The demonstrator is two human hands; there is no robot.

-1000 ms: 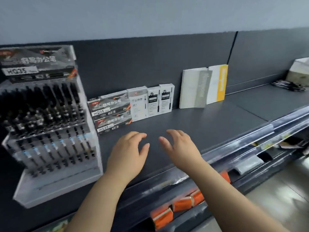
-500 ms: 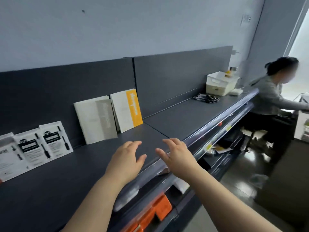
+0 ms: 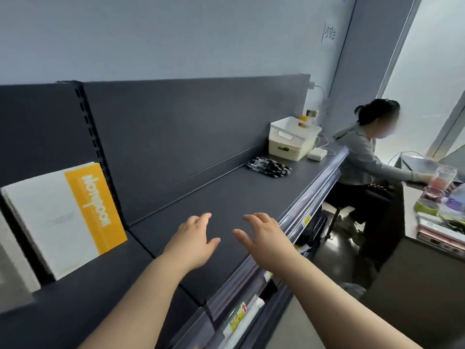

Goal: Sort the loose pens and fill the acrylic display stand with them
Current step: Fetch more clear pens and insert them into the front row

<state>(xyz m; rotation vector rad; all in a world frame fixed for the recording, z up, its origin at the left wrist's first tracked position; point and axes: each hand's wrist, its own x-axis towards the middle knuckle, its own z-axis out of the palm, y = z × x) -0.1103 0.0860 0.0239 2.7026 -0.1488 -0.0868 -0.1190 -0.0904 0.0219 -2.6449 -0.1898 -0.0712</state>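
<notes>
Farther along the dark shelf [image 3: 226, 197], the loose pens [image 3: 268, 167] lie in one untidy heap of dark barrels, near the back panel and just beside a white basket [image 3: 289, 144]. The acrylic display stand is not in view, so any handful would probably have to be carried some way to reach it.

Both hands are empty. The left hand [image 3: 193, 239] and right hand [image 3: 266, 239] hover over bare shelf with fingers spread and relaxed, well apart from the heap.

The main risk, as I judge it, is rolling. The barrels are round and the surface looks smooth, so a hasty sweep could send pens over the front rail [image 3: 305, 197] to the floor. Too big a handful may shed pens on the way, and scooping blindly would mix kinds that need sorting. A reach could also nudge the basket or the white charger block [image 3: 317, 154]. The left forearm passes close to a leaning yellow-banded notebook [image 3: 63, 217] and could tip it. A seated person [image 3: 362, 157] is close to that end of the shelf.
</notes>
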